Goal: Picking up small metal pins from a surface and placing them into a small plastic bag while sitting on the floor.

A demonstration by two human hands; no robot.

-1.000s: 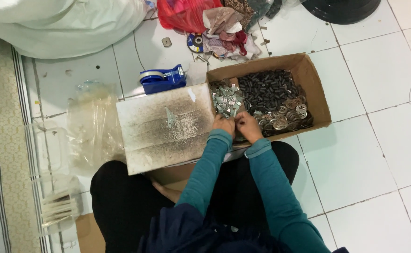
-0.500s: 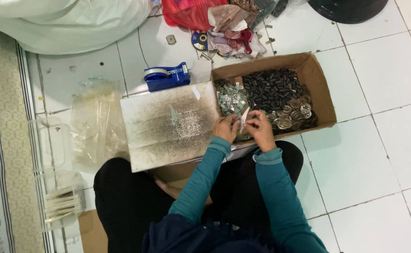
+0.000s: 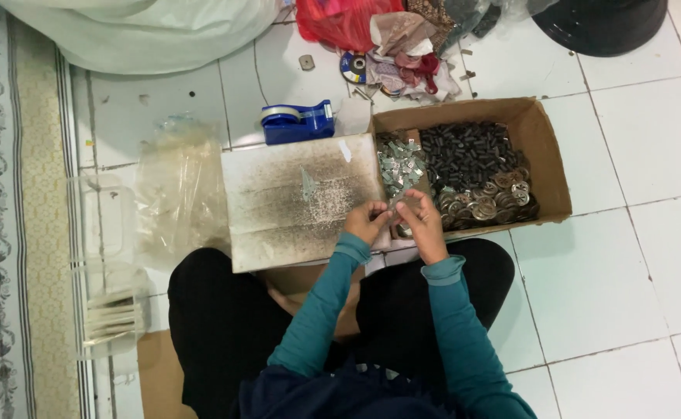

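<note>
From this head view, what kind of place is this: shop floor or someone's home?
Probably a home floor used for piecework. The person sits on white floor tiles beside a patterned rug, both hands together at a cardboard box of small metal parts, a blue tape dispenser nearby.

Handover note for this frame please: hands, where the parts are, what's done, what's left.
Left hand and right hand: together over the near edge of the cardboard box, pinching a small metal part between the fingertips.
Parts: silver clips at the box's left end, dark cylinders in the middle, round metal pieces at the front right.
Worn board lies left of the box, blue tape dispenser behind it.
Done: cannot tell a finished count.
Left: the box holds plenty of loose parts.
</note>
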